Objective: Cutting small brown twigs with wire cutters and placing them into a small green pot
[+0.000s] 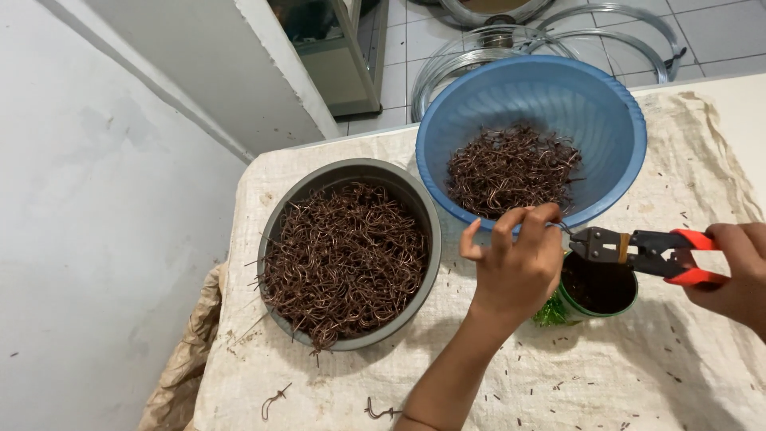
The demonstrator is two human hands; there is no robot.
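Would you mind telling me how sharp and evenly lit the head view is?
Head view: soft, even light with faint shadows under the left hand; grey bowl and blue basin sharp; slight wide-angle bending at the edges; right hand cut by the frame.

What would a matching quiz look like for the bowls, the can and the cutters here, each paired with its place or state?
Things:
1. grey bowl
2. blue bowl
3. green can
4. cutters

Descriptions:
A. held in the right hand
B. tilted, with a small heap of brown wire pieces
C. below the left hand and the cutter jaws
D. nearly full of brown wire pieces

Pairs: 1-D, 2-B, 3-C, 4-A
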